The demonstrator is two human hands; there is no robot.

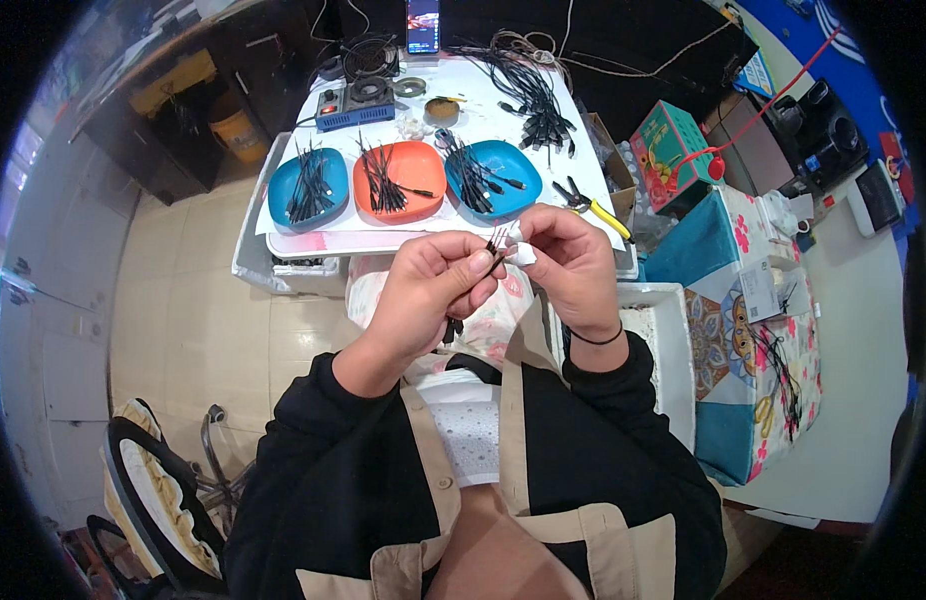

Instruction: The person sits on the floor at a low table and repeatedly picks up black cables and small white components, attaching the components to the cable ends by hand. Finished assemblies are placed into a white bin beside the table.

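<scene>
Close in front of my chest, my left hand (433,290) is closed round thin black cables (496,262), and a connector end hangs below its fingers. Fine reddish wire ends stick up between the two hands. My right hand (575,272) pinches at these wire ends from the other side, its thumb and forefinger tips wrapped in white. Beyond the hands stand a left blue tray (276,205), an orange tray (433,165) and a right blue tray (523,172), each with short black cables in it. Wire strippers (595,210) with a yellow handle lie right of them.
A blue heating unit (355,112), a round tin (442,111) and a larger black cable bundle (543,120) lie farther back on the white table. A phone (423,28) stands at the rear. White foam boxes (673,370) flank me; an office chair (163,490) is at lower left.
</scene>
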